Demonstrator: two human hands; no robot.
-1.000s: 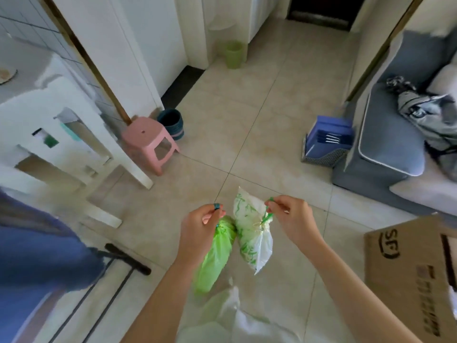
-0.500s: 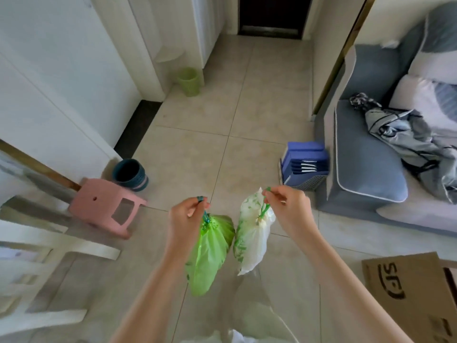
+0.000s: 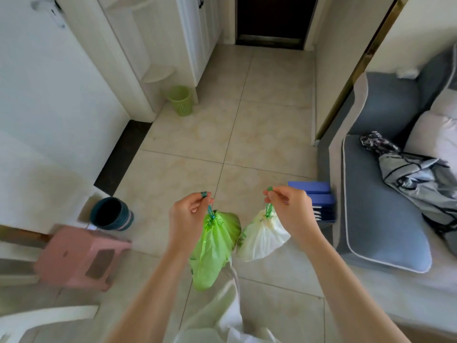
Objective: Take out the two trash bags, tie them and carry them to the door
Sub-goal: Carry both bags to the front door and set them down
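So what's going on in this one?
A person is carrying two tied trash bags, one in each hand, by the drawstrings. The left hand pinches the cord of the green bag; the right hand pinches the cord of the white bag. Both bags hang clear of the tiled floor, and a dark door is straight ahead down the hallway.

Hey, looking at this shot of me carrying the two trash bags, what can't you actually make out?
Head view:
- Green bag contents: opaque plastic hides them.
- White bag contents: likewise hidden.
- Door: top cut off by the frame edge.
- Pink stool: motion-blurred.
- Bin inside: too small to tell.
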